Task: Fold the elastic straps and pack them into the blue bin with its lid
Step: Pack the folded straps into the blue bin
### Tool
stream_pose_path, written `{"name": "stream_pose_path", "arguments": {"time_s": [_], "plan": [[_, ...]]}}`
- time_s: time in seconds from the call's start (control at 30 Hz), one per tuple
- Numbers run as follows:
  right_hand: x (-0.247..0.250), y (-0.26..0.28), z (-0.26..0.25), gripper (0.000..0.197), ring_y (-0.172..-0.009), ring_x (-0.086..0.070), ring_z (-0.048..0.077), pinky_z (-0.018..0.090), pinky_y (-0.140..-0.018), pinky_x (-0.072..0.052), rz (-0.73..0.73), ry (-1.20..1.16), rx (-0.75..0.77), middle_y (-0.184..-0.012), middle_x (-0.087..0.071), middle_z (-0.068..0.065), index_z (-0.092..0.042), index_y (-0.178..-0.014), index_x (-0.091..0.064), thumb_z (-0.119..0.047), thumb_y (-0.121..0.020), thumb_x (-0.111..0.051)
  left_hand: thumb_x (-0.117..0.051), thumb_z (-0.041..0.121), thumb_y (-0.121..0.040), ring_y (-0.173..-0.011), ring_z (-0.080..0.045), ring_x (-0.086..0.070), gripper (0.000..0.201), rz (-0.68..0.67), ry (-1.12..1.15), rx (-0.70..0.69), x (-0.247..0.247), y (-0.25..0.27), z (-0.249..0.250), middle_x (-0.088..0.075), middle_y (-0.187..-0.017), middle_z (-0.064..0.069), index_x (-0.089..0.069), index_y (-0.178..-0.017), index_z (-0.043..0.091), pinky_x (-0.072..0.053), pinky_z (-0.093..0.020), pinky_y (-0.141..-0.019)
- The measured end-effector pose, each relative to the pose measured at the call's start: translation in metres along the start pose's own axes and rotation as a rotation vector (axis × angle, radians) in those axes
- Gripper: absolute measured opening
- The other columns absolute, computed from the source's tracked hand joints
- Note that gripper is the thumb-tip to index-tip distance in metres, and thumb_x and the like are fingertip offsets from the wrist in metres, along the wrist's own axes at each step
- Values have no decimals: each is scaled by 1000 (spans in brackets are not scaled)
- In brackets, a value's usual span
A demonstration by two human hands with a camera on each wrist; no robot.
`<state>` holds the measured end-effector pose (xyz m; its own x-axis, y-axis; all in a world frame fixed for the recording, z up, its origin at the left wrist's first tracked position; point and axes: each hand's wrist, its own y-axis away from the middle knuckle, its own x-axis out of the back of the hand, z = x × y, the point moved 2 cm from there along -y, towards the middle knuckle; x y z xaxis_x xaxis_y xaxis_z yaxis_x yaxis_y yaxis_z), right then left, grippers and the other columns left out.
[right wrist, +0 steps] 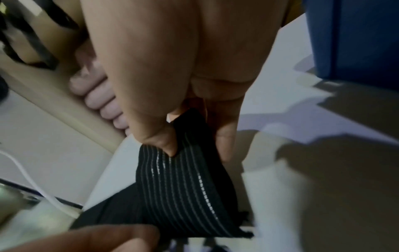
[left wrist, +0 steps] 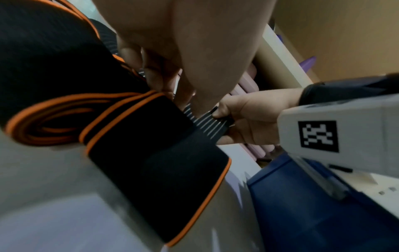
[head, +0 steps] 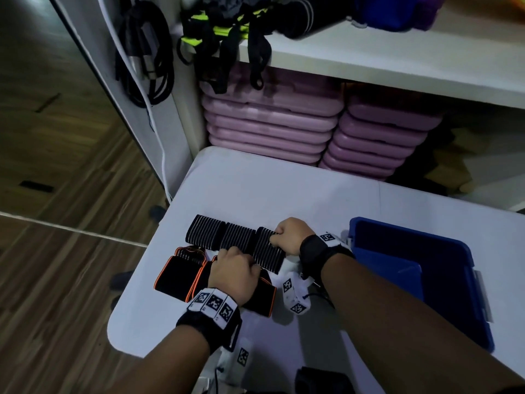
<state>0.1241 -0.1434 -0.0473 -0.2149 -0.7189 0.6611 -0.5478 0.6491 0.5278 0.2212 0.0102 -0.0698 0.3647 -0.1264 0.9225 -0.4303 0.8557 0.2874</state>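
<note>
Three folded black straps with pale stripes lie in a row on the white table [head: 284, 194]. My right hand [head: 287, 236] pinches the far end of the rightmost striped strap [head: 268, 253], thumb on top [right wrist: 164, 141] of the strap [right wrist: 183, 191]. My left hand [head: 234, 267] grips its near end, reaching over several folded orange-trimmed black straps [head: 176, 275]. The left wrist view shows an orange-trimmed strap [left wrist: 151, 153], the striped strap [left wrist: 207, 122] and the right hand [left wrist: 248, 117] beyond it. The blue bin [head: 466, 302] stands open to the right of my right arm.
Stacked purple cases [head: 270, 123] fill the space under a white shelf [head: 383, 58] behind the table. Loose black and yellow straps [head: 227, 38] hang off the shelf edge. Black cables [head: 145, 55] hang on the left. The table's left edge drops to a wooden floor [head: 56, 280].
</note>
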Motion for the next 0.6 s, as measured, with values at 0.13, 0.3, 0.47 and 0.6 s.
{"name": "stream_pose_path", "arguments": {"time_s": [0.13, 0.3, 0.47, 0.6], "plan": [[32, 19, -12, 26, -60, -40, 18, 30, -59, -34, 65, -148, 88, -63, -43, 9, -11, -62, -49, -16, -79, -68, -50, 60, -93, -93, -25, -66, 47, -21, 375, 73, 19, -3, 3, -73, -88, -3, -72, -84, 19, -53, -36, -82], [83, 53, -11, 18, -65, -57, 18, 33, -66, -50, 89, -373, 140, -67, -63, 7, -7, -62, -65, -13, -79, -68, -64, 48, -93, -62, -19, -64, 46, -50, 1108, 127, 56, -6, 35, -72, -69, -6, -69, -75, 6, -52, -26, -62], [124, 90, 13, 11, -72, -62, 20, 34, -69, -55, 153, -593, 164, -81, -67, 12, 4, -92, -71, -6, -87, -69, -69, 21, -92, -72, -24, -64, 31, -212, 1563, 9, 77, -13, 89, -65, -91, -24, -65, -103, -7, -53, -26, -54], [128, 116, 57, 25, -85, -72, 30, 51, -90, -60, 86, -941, 38, -96, -74, 11, -2, -109, -67, -23, -96, -69, -65, 12, -94, -87, -25, -68, 14, -202, 1589, -68, 78, -13, 131, -72, -100, -24, -70, -103, 2, -55, -29, -69]]}}
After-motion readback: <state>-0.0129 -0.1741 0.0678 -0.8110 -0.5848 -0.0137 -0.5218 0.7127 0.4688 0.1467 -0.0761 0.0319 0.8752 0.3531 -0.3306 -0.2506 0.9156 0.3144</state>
